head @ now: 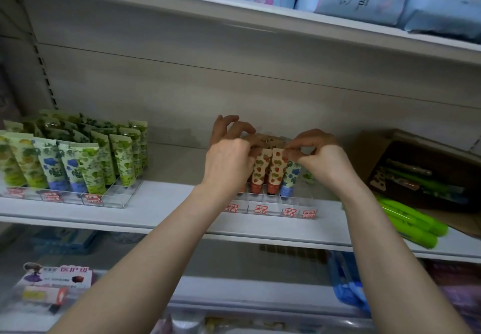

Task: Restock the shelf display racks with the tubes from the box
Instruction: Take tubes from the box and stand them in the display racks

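Both hands are working at the clear rack [270, 210] mid-shelf. Right hand [321, 158] is pinching the crimped top of a strawberry tube [276, 172]. That tube is standing cap-down in the rack's front row, touching a second strawberry tube [259, 171] on its left and a blue-flower tube [289, 179] on its right. Left hand [229, 158] is curling its fingers over the tube tops; I can't tell if it's gripping any. Box [421, 162] is sitting open at the right end of the shelf [166, 198], with green tubes [413, 227] lying in front of it. Left rack [117, 196] is sitting packed with green and blue tubes.
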A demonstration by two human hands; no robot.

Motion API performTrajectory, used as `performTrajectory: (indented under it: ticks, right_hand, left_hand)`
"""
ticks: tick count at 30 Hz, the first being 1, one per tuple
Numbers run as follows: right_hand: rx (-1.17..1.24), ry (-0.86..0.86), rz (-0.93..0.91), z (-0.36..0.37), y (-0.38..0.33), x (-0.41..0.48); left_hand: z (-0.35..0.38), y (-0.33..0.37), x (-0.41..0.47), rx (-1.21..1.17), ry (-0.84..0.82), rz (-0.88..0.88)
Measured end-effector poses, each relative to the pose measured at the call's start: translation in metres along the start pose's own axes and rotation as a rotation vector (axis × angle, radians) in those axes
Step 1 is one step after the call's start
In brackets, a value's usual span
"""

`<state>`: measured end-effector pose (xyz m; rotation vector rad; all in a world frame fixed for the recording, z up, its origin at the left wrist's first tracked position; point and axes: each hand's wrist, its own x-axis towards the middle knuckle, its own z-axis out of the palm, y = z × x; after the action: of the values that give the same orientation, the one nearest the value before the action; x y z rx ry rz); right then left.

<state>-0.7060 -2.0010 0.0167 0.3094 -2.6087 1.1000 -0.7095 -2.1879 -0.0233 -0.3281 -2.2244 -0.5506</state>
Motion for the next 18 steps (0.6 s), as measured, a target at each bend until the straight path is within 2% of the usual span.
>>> performTrajectory:
  ticks: [13, 18]
  right_hand:
    - [-0.024, -0.061, 0.032, 0.003, 0.001, -0.002]
    - [0.001, 0.052, -0.018, -0.006, 0.0, -0.011]
  left_hand:
    - [0.0, 0.004, 0.0, -0.013, -0.005, 0.001]
    - [-0.004, 0.016, 0.004, -0.045, -0.004, 0.048]
